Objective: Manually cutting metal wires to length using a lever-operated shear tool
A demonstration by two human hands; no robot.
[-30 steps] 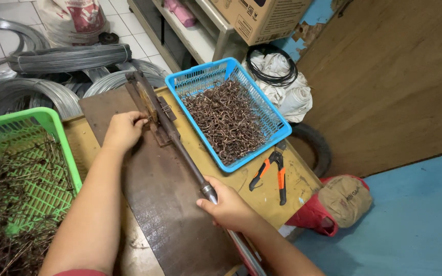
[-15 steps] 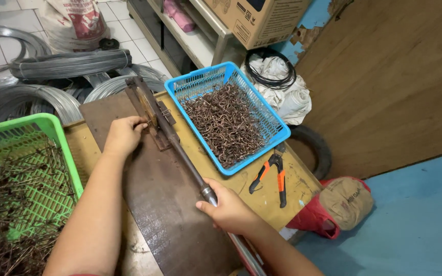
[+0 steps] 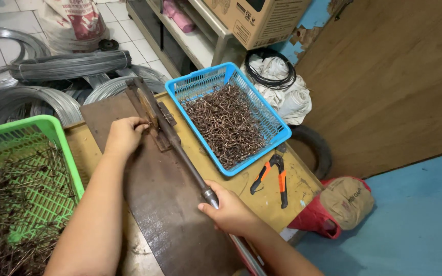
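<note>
Lever bar (image 3: pixel 180 153) runs diagonally between my hands, right hand (image 3: pixel 229 210) wrapped around its near end, left hand (image 3: pixel 124 135) fingers curled against its jig (image 3: pixel 152 115).

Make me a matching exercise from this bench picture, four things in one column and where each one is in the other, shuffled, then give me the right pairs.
Things
1. blue basket
2. green basket
3. pliers
4. left hand

Places
A. beside the metal jig at the far end of the lever
B. at the left edge, holding straight wire pieces
C. on the yellow bench top, just near of the blue basket
D. right of the lever, full of bent wire hooks

Pairs: 1-D, 2-B, 3-C, 4-A
</note>
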